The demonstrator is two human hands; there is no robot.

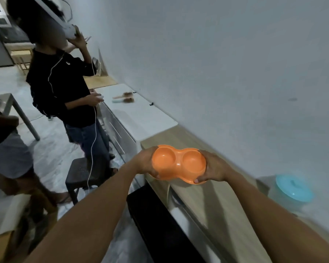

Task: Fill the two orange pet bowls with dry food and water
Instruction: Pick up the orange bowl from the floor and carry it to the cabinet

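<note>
I hold the orange pet bowls point(179, 163), one joined dish with two wells, by its ends. My left hand point(145, 162) grips one end and my right hand point(216, 168) the other, fingers point(197, 180) curled round the rim. Both wells look empty. The wooden worktop point(217, 202) lies under the dish; I cannot tell whether they touch. A blue-lidded container point(293, 188) stands well to the right of the dish. I judge this the placing step, with no filling begun. Next the dish wants setting down flat and steady, then food and water fetched.
</note>
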